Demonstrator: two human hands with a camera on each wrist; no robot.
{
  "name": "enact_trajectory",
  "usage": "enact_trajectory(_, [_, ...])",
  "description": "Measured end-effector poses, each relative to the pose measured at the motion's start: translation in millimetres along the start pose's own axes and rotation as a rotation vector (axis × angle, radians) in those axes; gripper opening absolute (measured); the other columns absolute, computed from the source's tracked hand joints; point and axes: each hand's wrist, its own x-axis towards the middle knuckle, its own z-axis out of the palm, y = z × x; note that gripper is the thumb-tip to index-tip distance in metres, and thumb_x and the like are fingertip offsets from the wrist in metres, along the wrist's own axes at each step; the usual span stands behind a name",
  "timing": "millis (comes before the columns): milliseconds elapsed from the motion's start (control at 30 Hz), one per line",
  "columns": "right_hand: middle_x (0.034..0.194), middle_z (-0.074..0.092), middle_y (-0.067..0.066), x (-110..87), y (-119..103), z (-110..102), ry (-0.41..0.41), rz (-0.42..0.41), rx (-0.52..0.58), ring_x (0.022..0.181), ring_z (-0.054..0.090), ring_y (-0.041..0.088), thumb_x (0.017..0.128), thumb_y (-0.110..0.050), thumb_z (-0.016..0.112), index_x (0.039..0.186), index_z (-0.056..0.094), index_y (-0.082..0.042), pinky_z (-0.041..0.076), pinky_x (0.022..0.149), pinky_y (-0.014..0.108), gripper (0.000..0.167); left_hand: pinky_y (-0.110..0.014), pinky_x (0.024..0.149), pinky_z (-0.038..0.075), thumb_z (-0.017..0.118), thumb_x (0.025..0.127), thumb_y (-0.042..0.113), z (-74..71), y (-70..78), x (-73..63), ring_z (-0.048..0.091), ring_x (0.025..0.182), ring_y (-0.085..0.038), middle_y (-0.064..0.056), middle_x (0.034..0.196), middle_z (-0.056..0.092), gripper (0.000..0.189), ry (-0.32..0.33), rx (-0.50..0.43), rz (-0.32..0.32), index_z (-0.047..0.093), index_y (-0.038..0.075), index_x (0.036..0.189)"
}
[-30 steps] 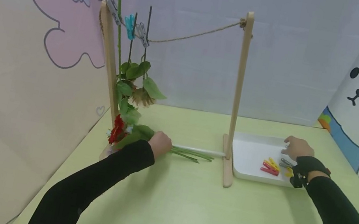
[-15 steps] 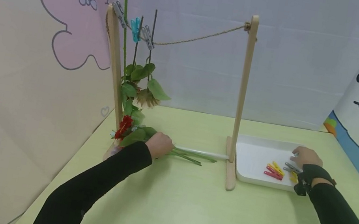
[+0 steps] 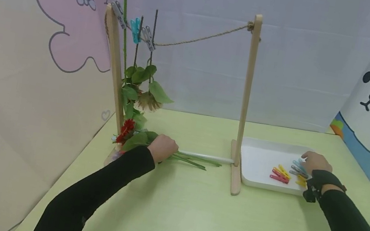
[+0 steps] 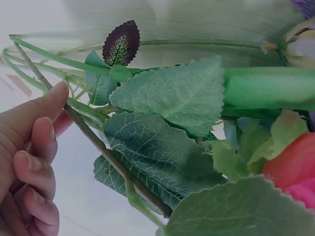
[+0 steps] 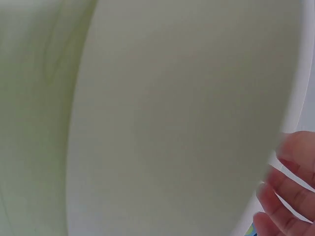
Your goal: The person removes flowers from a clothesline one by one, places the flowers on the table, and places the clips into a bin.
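Observation:
My left hand [image 3: 163, 148] is low between the posts of a wooden stand, over a bundle of artificial flowers lying on the table. In the left wrist view, its thumb and forefinger pinch a thin brown flower stem [image 4: 93, 137] among green leaves [image 4: 147, 142]. A red flower [image 3: 125, 130] lies left of the hand, and loose green stems [image 3: 192, 160] stick out to its right. My right hand [image 3: 317, 162] reaches into the white tray [image 3: 258, 161], beside light blue clothespins [image 3: 299, 165]. In the right wrist view its fingers look loosely bent, with no object visible between them.
Three flowers hang head-down from a rope [image 3: 202, 41], held by two grey clothespins [image 3: 148, 39] and a turquoise clothespin [image 3: 135, 30]. The stand's right post [image 3: 247, 89] rises beside the tray. Red [image 3: 279, 176] and yellow clothespins [image 3: 283, 171] lie in the tray.
My right hand has shifted slightly to the right inside the tray, and light blue clothespins now show beside it. The left hand stays at the stems. The head view has swayed a little.

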Motion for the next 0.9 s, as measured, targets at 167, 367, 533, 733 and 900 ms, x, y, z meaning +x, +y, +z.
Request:
enact_trajectory(167, [0.107, 0.053, 0.033, -2.6, -7, -2, 0.014, -0.007, 0.006, 0.092, 0.054, 0.044, 0.09, -0.013, 0.052, 0.115, 0.049, 0.013, 0.043, 0.073, 0.053, 0.036, -0.026, 0.05, 0.019, 0.061, 0.087, 0.007, 8.5, -0.1, 3.2, 0.015, 0.052, -0.01, 0.004, 0.048, 0.018, 0.049, 0.008, -0.008, -0.012, 0.026, 0.02, 0.055])
enact_trajectory(367, [0.107, 0.054, 0.032, -0.7, -13, -3, 0.041, -0.023, 0.025, 0.093, 0.053, 0.043, 0.091, -0.015, 0.051, 0.116, 0.049, 0.011, 0.042, 0.073, 0.053, 0.036, -0.026, 0.049, 0.019, 0.062, 0.087, 0.009, 9.9, -0.8, 3.7, 0.014, 0.051, -0.01, 0.004, 0.049, 0.016, 0.051, 0.023, -0.038, -0.026, 0.024, 0.02, 0.054])
enact_trajectory(533, [0.109, 0.053, 0.032, 2.8, -15, -5, 0.041, -0.036, 0.027, 0.095, 0.053, 0.044, 0.092, -0.016, 0.049, 0.116, 0.049, 0.01, 0.042, 0.075, 0.055, 0.036, -0.025, 0.05, 0.022, 0.064, 0.086, 0.014, 6.2, -1.7, 3.0, 0.019, 0.047, -0.009, 0.004, 0.047, 0.03, 0.04, 0.002, -0.064, -0.037, 0.039, 0.019, 0.054])
enact_trajectory(733, [0.114, 0.052, 0.032, 3.7, -25, -13, 0.116, -0.069, 0.076, 0.099, 0.051, 0.047, 0.093, -0.017, 0.048, 0.117, 0.049, 0.009, 0.041, 0.078, 0.056, 0.036, -0.024, 0.049, 0.04, 0.07, 0.079, 0.034, 24.4, -9.0, 9.2, 0.051, 0.05, -0.011, 0.001, 0.06, 0.06, 0.02, 0.001, -0.108, -0.049, 0.065, 0.016, 0.07])
enact_trajectory(900, [0.111, 0.054, 0.031, 0.3, -53, -34, 0.323, -0.139, 0.177, 0.097, 0.052, 0.047, 0.094, -0.016, 0.048, 0.118, 0.051, 0.007, 0.041, 0.076, 0.055, 0.034, -0.029, 0.051, 0.043, 0.064, 0.073, 0.057, 69.8, -26.5, 26.7, 0.053, 0.051, -0.013, 0.0, 0.06, 0.057, 0.041, -0.026, -0.184, -0.066, 0.063, 0.016, 0.073])
